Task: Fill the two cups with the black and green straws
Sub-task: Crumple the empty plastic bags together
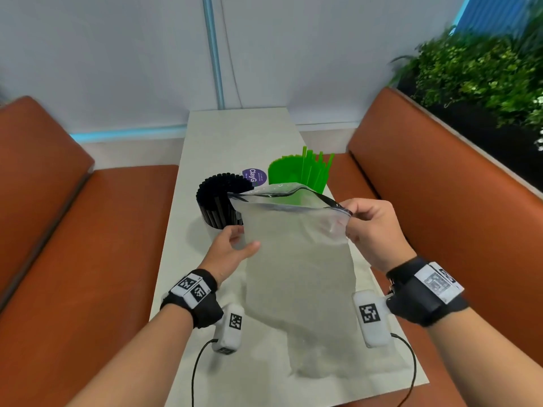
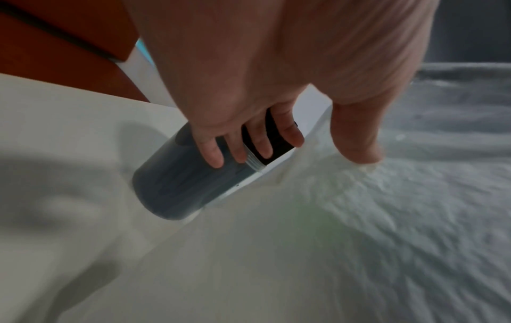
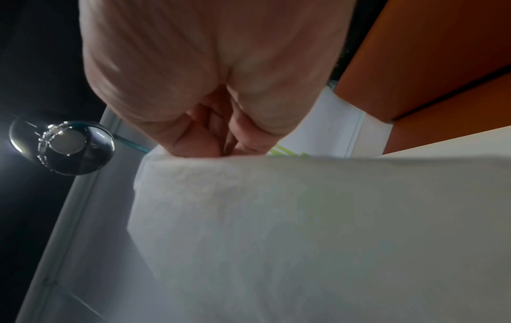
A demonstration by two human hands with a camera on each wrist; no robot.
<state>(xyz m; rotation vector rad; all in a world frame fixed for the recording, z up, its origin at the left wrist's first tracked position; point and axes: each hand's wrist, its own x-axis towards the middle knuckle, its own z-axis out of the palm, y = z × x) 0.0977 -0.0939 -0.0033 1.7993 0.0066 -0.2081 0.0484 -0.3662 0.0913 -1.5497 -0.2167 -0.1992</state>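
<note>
Nearest, one frosted plastic bag (image 1: 296, 277) held up over the near half of the table (image 1: 235, 133), bottom edge trailing on the surface, mouth raised and gaping. Apparently empty, though cloudy enough to leave that unsure. Right hand (image 1: 373, 227) at the mouth's right corner, fingers (image 3: 249, 139) curled tight and pinching the rim, probably to keep the zip edge spread. Left hand (image 1: 232, 248) at the bag's left side, thumb pressed flat on the front face, the other fingers (image 2: 235, 150) loosely spread behind the edge; steadying more than gripping, so relaxed rather than closed. Two hands, then, on one bag, likely held that way for checking or shaking out anything left.

Farther on, near the middle of the table, two cups side by side: at left the black straws (image 1: 219, 198) packed upright in a dense ring, cup wall barely visible; at right the green straws (image 1: 302, 171) standing upright, a few taller ones leaning out at the right. Far too many to count in either. Between them, slightly beyond, one round purple label (image 1: 254, 176). By this look, filling close to finished.
</note>
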